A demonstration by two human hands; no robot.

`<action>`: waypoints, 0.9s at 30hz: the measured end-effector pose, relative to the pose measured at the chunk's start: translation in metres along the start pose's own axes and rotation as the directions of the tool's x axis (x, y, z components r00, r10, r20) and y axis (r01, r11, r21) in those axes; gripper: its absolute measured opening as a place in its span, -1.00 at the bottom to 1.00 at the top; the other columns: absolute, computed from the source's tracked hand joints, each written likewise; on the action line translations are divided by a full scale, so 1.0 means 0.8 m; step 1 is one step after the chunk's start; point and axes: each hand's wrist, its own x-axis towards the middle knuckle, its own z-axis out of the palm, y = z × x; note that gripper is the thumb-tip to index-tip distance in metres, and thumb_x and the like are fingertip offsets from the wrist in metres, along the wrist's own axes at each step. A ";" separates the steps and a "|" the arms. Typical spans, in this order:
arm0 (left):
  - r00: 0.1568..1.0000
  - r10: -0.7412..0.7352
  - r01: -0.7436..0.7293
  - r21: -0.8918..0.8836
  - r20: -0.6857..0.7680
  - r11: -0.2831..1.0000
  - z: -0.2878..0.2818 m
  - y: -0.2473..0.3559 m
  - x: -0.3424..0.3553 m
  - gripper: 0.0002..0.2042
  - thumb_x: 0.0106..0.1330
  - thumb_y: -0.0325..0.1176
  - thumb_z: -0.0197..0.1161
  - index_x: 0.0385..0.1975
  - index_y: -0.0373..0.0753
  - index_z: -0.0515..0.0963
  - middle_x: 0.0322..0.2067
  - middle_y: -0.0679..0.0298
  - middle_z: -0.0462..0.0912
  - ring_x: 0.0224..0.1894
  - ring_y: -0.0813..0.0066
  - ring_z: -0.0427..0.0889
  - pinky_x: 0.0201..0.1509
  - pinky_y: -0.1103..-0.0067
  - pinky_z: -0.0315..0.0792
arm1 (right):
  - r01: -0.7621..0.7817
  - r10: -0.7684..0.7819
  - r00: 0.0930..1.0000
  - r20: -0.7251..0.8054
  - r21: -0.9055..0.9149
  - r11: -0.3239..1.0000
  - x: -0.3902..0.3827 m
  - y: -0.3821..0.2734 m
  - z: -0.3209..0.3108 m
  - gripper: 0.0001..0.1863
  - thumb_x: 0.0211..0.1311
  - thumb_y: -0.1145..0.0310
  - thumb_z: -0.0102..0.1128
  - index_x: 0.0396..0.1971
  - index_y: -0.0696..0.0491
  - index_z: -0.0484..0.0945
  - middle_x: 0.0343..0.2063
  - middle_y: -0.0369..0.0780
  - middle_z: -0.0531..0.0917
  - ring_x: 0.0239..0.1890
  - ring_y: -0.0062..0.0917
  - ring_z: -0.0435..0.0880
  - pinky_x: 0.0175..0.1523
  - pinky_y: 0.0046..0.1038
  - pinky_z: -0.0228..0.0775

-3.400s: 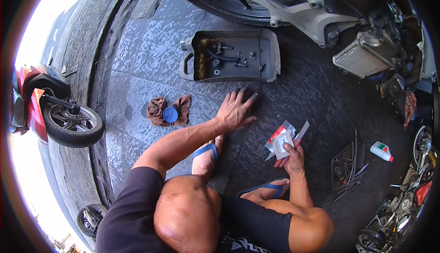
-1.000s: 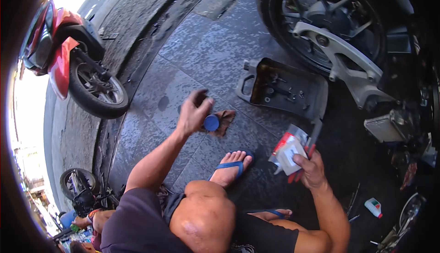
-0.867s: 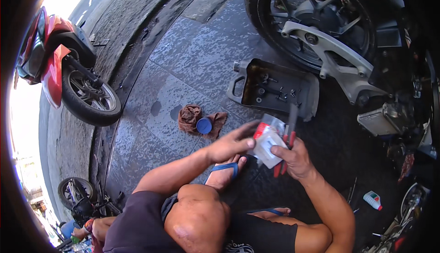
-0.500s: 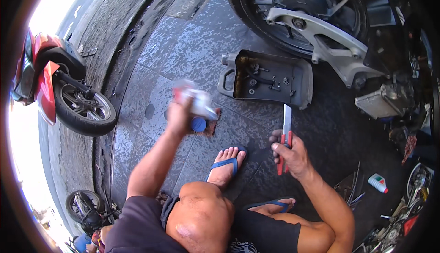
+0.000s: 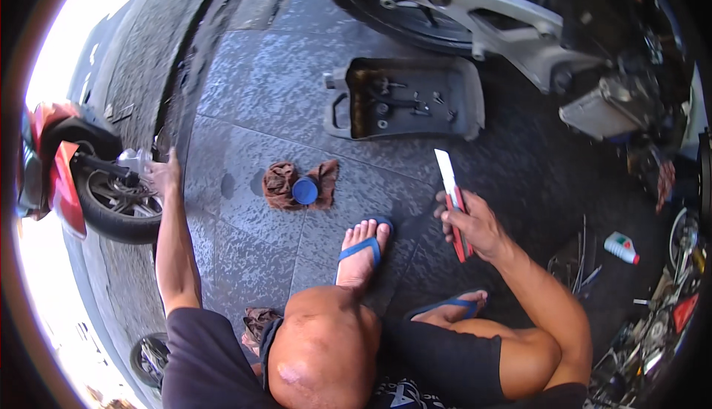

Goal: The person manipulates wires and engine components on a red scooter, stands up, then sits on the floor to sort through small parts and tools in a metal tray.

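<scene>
My left hand [image 5: 165,175] reaches far out to the left, thumb raised apart from the fingers. Just beyond its fingertips is a blurred, clear-looking piece [image 5: 136,160], in front of a red motorcycle's wheel; its kind is unclear, and it looks apart from the hand. In my right hand [image 5: 475,223] is a box cutter [image 5: 457,220] with a red handle, its pale blade pointing up and away from me. A round blue lid [image 5: 305,191] sits between bunched brown rags [image 5: 279,185] on the tiles ahead of my foot.
A cut-open black jerrycan [image 5: 475,105] holds bolts and small parts. Beyond it stands a motorcycle wheel with a grey swingarm [image 5: 512,20]. The red motorcycle [image 5: 70,186] is at left. A small white bottle [image 5: 621,248] and thin rods [image 5: 586,268] lie at right.
My left hand has swung from above the rags out to the far left, and the white, red and silvery thing has left its grasp. The rags now show. My right hand still holds the box cutter.
</scene>
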 end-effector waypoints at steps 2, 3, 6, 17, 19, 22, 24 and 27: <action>0.928 0.363 -0.368 -0.053 -0.080 0.928 0.013 0.042 -0.078 -0.36 0.23 -0.09 0.43 0.21 -0.36 0.43 0.14 -0.14 0.49 0.17 -0.06 0.51 0.26 0.23 0.39 | -0.008 0.008 1.000 -0.007 0.033 0.999 -0.003 0.008 -0.011 -0.60 0.32 0.39 0.21 0.09 0.22 0.41 -0.28 -0.24 0.60 -0.34 -0.61 0.63 -0.25 -0.51 0.59; 0.846 0.532 -0.532 -0.141 -0.043 0.835 0.016 0.064 -0.128 -0.33 0.21 -0.08 0.44 0.23 -0.36 0.41 0.17 -0.17 0.47 0.21 -0.09 0.49 0.29 0.21 0.37 | -0.005 0.006 1.000 -0.020 0.051 0.999 -0.003 0.012 -0.017 -0.60 0.33 0.38 0.21 0.09 0.22 0.41 -0.28 -0.23 0.60 -0.33 -0.60 0.64 -0.23 -0.50 0.60; 0.624 0.692 -0.476 -0.525 0.364 0.706 -0.031 0.146 -0.282 -0.14 0.08 -0.02 0.49 0.33 -0.36 0.29 0.38 -0.22 0.19 0.43 -0.26 0.15 0.50 0.13 0.09 | 0.044 -0.046 0.998 -0.036 -0.045 0.998 -0.001 0.024 -0.031 -0.65 0.39 0.35 0.17 0.06 0.23 0.43 -0.31 -0.19 0.62 -0.45 -0.57 0.66 -0.28 -0.51 0.61; 0.673 0.698 -0.492 -0.557 0.244 0.669 -0.022 0.177 -0.342 -0.43 0.13 -0.22 0.48 0.08 -0.38 0.45 -0.01 -0.09 0.53 0.08 -0.11 0.50 0.21 0.20 0.35 | 0.180 -0.295 0.940 -0.173 -0.483 0.857 -0.038 0.078 -0.083 -0.66 0.45 0.18 0.18 -0.08 0.18 0.43 -0.63 -0.24 0.56 -0.68 -0.53 0.59 -0.57 -0.41 0.44; 0.616 0.757 -0.542 -0.580 0.219 0.609 -0.043 0.192 -0.344 -0.42 0.09 -0.26 0.47 0.09 -0.36 0.43 0.01 -0.07 0.52 0.10 -0.11 0.49 0.24 0.20 0.35 | 0.213 -0.343 0.905 -0.253 -0.431 0.877 -0.044 0.103 -0.084 -0.67 0.49 0.20 0.11 -0.02 0.16 0.41 -0.61 -0.23 0.52 -0.66 -0.52 0.58 -0.56 -0.40 0.44; 0.495 0.853 -0.577 -0.669 0.168 0.467 -0.078 0.228 -0.364 -0.36 -0.07 -0.38 0.50 0.09 -0.32 0.44 0.02 -0.03 0.51 0.12 -0.09 0.48 0.27 0.19 0.33 | 0.182 -0.216 0.890 -0.402 -0.121 0.976 -0.073 0.138 -0.087 -0.69 0.50 0.19 0.09 -0.10 0.17 0.39 -0.65 -0.23 0.52 -0.70 -0.55 0.54 -0.61 -0.39 0.39; 0.378 0.915 -0.602 -0.714 0.139 0.357 -0.103 0.264 -0.384 -0.34 -0.14 -0.41 0.51 0.07 -0.31 0.45 0.04 -0.03 0.51 0.14 -0.09 0.48 0.29 0.19 0.32 | 0.131 -0.118 0.860 -0.496 -0.008 0.991 -0.095 0.160 -0.092 -0.70 0.51 0.18 0.09 -0.13 0.15 0.40 -0.68 -0.29 0.50 -0.72 -0.60 0.52 -0.63 -0.45 0.36; 0.215 0.960 -0.575 -0.771 0.181 0.274 -0.134 0.317 -0.409 -0.31 -0.19 -0.38 0.53 0.08 -0.31 0.46 0.09 -0.02 0.51 0.18 -0.09 0.46 0.32 0.20 0.32 | 0.206 -0.056 0.811 -0.582 0.194 0.959 -0.092 0.217 -0.083 -0.72 0.53 0.17 0.06 -0.20 0.11 0.45 -0.73 -0.35 0.47 -0.77 -0.65 0.45 -0.69 -0.50 0.26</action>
